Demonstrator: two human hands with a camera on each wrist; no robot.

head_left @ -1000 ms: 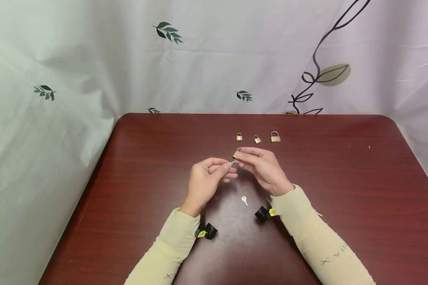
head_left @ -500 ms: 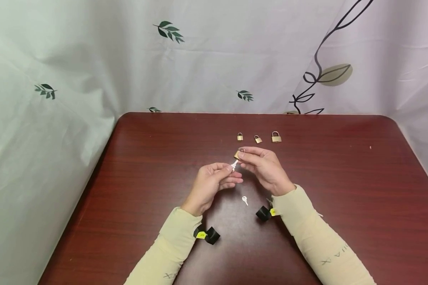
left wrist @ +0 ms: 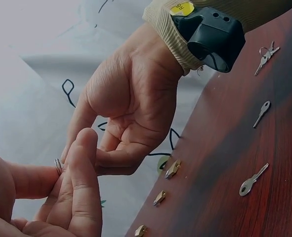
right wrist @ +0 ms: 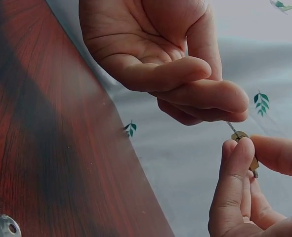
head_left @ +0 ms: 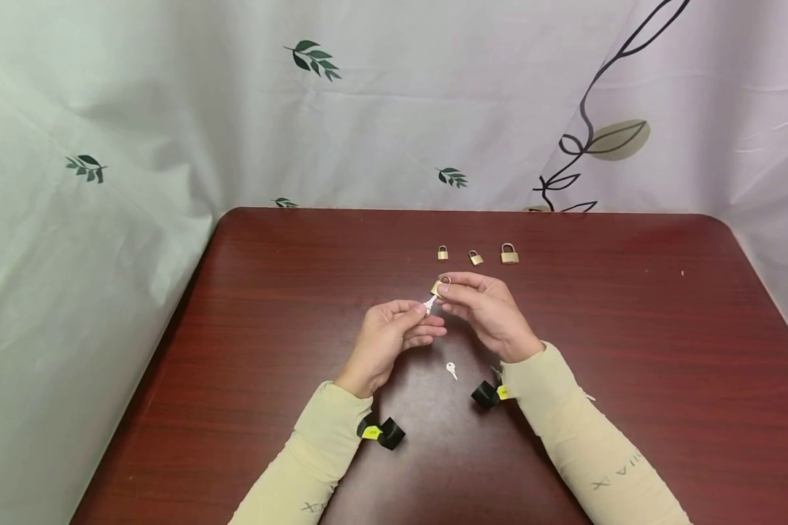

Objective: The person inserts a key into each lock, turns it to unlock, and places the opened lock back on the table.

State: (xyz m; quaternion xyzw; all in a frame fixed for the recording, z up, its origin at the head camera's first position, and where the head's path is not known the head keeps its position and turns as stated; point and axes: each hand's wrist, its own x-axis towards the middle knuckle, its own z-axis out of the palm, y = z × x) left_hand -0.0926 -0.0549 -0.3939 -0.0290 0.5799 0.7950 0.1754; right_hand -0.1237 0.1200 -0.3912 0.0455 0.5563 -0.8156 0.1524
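My left hand [head_left: 387, 339] pinches a silver key [head_left: 430, 305] between thumb and index finger, the other fingers loosely extended. My right hand [head_left: 489, 310] grips a small brass padlock [head_left: 437, 287] by its body, shackle pointing up and away. In the right wrist view, the key's thin blade [right wrist: 231, 127] meets the padlock's [right wrist: 254, 164] bottom end; how deep it sits cannot be told. Fingers cover much of both things. The left wrist view shows the edge of thin metal [left wrist: 58, 166] at the left fingertips.
Three brass padlocks, a small one [head_left: 443, 253], a tilted one [head_left: 476, 257] and a larger one [head_left: 509, 254], stand in a row beyond the hands. A loose key [head_left: 451, 370] lies nearer. More keys [left wrist: 267, 57] lie on the reddish-brown table [head_left: 269, 292], beside a patterned curtain [head_left: 381, 109].
Over the first half second my left hand shifted slightly right and down, and the key swung to point more upward at the padlock. Since then both hands have barely moved.
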